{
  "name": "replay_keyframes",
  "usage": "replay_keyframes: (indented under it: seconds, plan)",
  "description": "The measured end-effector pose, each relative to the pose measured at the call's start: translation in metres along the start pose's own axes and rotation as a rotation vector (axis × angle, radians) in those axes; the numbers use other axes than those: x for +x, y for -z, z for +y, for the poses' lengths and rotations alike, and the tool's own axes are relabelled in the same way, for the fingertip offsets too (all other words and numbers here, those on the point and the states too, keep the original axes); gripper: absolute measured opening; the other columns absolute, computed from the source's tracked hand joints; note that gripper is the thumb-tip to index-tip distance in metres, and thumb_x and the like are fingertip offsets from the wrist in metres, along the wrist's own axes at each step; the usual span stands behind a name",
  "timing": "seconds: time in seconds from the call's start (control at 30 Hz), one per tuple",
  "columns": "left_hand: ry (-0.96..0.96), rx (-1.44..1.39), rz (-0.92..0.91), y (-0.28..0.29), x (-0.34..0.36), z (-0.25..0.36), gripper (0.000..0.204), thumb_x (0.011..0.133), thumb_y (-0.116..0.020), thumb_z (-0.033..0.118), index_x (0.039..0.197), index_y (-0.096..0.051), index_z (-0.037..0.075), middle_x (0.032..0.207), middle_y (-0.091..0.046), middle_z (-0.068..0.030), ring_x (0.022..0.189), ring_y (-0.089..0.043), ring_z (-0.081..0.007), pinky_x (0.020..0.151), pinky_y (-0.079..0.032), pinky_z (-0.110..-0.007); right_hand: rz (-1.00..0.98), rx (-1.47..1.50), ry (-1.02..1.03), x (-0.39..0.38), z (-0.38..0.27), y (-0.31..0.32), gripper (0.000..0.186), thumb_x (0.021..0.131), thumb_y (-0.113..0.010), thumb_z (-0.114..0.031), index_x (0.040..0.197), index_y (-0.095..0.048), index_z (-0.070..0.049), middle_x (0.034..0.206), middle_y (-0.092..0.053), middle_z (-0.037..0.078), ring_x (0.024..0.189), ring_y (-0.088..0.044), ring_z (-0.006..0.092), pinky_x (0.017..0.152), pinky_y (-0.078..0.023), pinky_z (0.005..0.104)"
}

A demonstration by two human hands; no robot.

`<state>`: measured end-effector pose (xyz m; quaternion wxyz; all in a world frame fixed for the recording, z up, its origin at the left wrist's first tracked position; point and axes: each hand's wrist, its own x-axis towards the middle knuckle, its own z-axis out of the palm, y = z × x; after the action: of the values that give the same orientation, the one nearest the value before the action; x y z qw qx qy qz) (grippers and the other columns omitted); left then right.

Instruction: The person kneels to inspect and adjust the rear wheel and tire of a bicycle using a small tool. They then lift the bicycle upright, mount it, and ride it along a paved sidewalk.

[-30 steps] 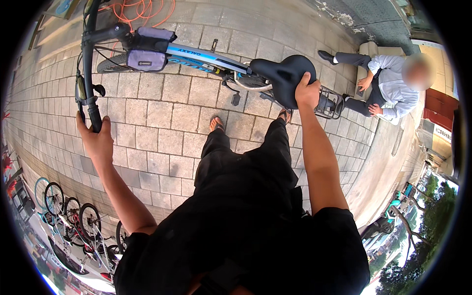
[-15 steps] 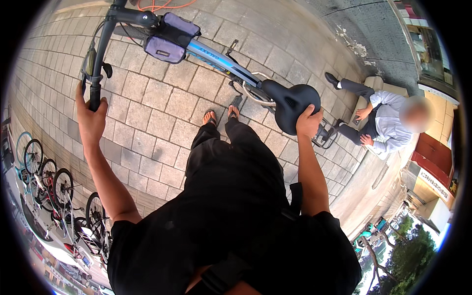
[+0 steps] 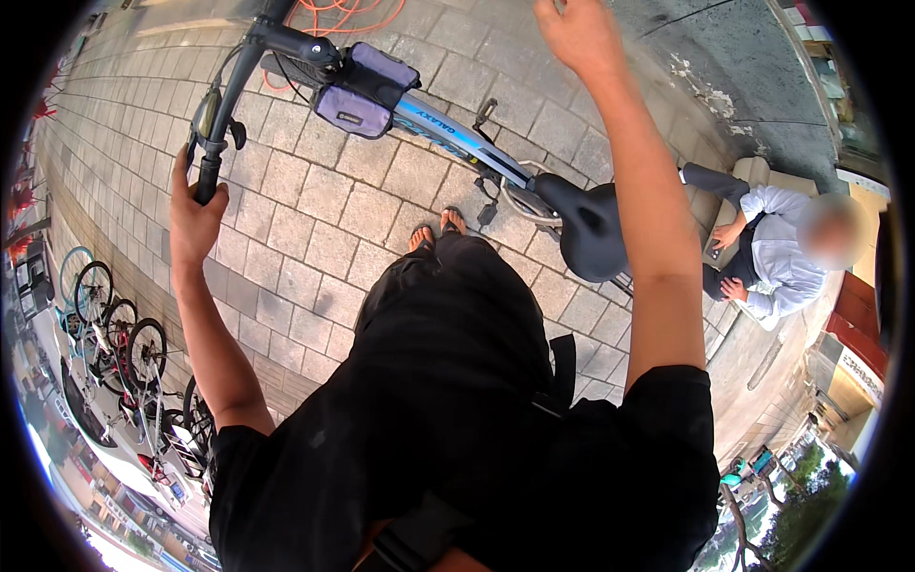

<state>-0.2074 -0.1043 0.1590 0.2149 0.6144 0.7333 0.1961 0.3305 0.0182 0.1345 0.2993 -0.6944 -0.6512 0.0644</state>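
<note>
A bicycle with a blue and black frame (image 3: 448, 136) stands upright in front of me, its handlebar (image 3: 232, 95) to the left and its black saddle (image 3: 583, 229) to the right. My left hand (image 3: 195, 224) is closed around the handlebar grip (image 3: 207, 181), with a finger reaching along the brake lever. Raised high and apart from the saddle, my right hand (image 3: 583, 36) is cut off by the upper edge, so most of its fingers are hidden. My right forearm covers part of the saddle's rear. A purple and black bag (image 3: 357, 100) straddles the frame behind the handlebar.
A person in a light shirt (image 3: 786, 229) sits on a step at the right, beside a grey wall (image 3: 739, 76). Several parked bicycles (image 3: 124, 348) stand at the left. An orange hose or cable (image 3: 357, 24) lies coiled beyond the bicycle on the paving (image 3: 324, 205).
My right hand has let go of the saddle and swung up and away to the upper edge. My left hand stays on the grip. The view has shifted, so the bicycle appears lower and further right.
</note>
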Motion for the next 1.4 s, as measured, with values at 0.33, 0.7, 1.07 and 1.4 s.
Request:
replay_keyframes:
  seconds: [0.33,0.7,1.07,1.4]
  plan:
    - [-0.045,-0.032,-0.037,-0.004,-0.006,0.015,0.088,0.091,-0.072,0.004,0.169,-0.034,0.018,0.069,-0.050,0.0029,0.061,-0.042,-0.0082,0.060,-0.037,-0.028,-0.070,-0.511,0.776,0.131,-0.003,-0.041,0.047,0.092,-0.058,-0.008,0.138,-0.062,-0.002,0.145,-0.062,0.023,0.129,-0.064,0.0432,0.110,-0.050,0.0535]
    - [0.018,-0.045,-0.005,-0.009,-0.042,0.015,0.089,0.091,-0.073,0.002,0.169,-0.035,0.021,0.068,-0.050,0.0033,0.062,-0.044,-0.0066,0.061,-0.038,-0.026,0.099,-0.176,0.624,0.134,-0.068,-0.009,0.035,0.092,-0.063,-0.015,0.123,-0.069,-0.001,0.136,-0.064,0.026,0.127,-0.061,0.0435,0.106,-0.051,0.0533]
    - [0.133,0.010,0.017,-0.015,-0.061,0.001,0.093,0.086,-0.075,0.002,0.168,-0.036,0.022,0.065,-0.054,-0.0050,0.061,-0.053,-0.0162,0.065,-0.046,-0.032,-0.072,-0.353,1.333,0.119,-0.088,-0.047,0.047,0.085,-0.068,-0.003,0.132,-0.062,0.000,0.136,-0.064,0.017,0.123,-0.063,0.0372,0.108,-0.052,0.0458]
    - [0.259,-0.036,-0.049,-0.016,-0.064,0.007,0.097,0.077,-0.075,0.006,0.165,-0.039,0.022,0.072,-0.066,-0.0104,0.070,-0.070,-0.0339,0.070,-0.054,-0.042,-0.591,-0.431,0.895,0.142,-0.142,-0.064,0.011,0.079,-0.075,-0.008,0.088,-0.074,-0.002,0.099,-0.073,0.017,0.105,-0.070,0.0361,0.094,-0.057,0.0461]
